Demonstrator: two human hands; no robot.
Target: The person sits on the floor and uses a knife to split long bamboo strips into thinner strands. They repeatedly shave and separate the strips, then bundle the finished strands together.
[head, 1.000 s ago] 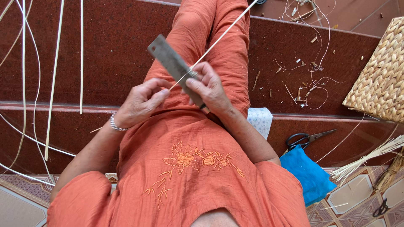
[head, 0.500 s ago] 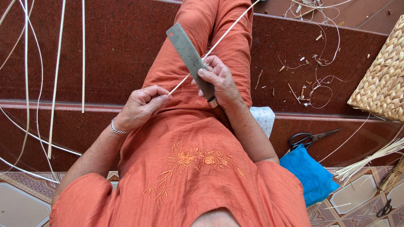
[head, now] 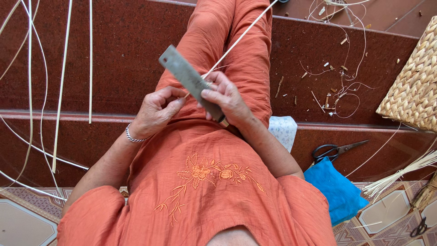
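I look down at my lap in orange clothing. My right hand (head: 225, 100) grips a flat grey metal blade (head: 184, 75) that points up and to the left. My left hand (head: 154, 111) pinches the near end of a thin pale rattan strip (head: 241, 38) right beside the blade. The strip runs from my fingers up and to the right across my knee and out of the top of the view. A silver bracelet circles my left wrist.
Long pale strips (head: 59, 91) lie across the dark red steps on the left. Black scissors (head: 337, 149) and a blue cloth (head: 334, 189) lie at my right, with a woven basket (head: 412, 86), a bundle of strips (head: 400, 175) and loose shavings (head: 337, 91) further right.
My right hand moved the blade up and right along the strip, then back down toward my left hand. My left hand has kept its pinch on the strip's end.
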